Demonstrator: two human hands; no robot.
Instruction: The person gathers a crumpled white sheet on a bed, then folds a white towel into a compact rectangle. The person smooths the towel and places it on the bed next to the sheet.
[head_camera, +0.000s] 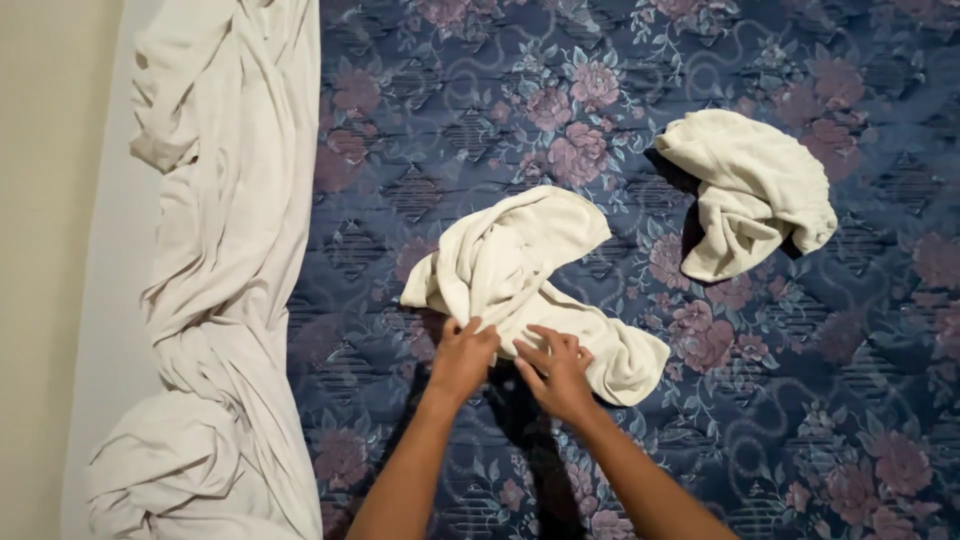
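Here, hands (510, 362) on crumpled cream towel (520, 270).

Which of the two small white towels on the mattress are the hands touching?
The crumpled towel in the middle: the left hand and right hand rest on its near edge. The other towel lies apart, upper right.

Sheet (225, 270) left, towels (530, 280) (750, 190) right, on mattress (820, 400).
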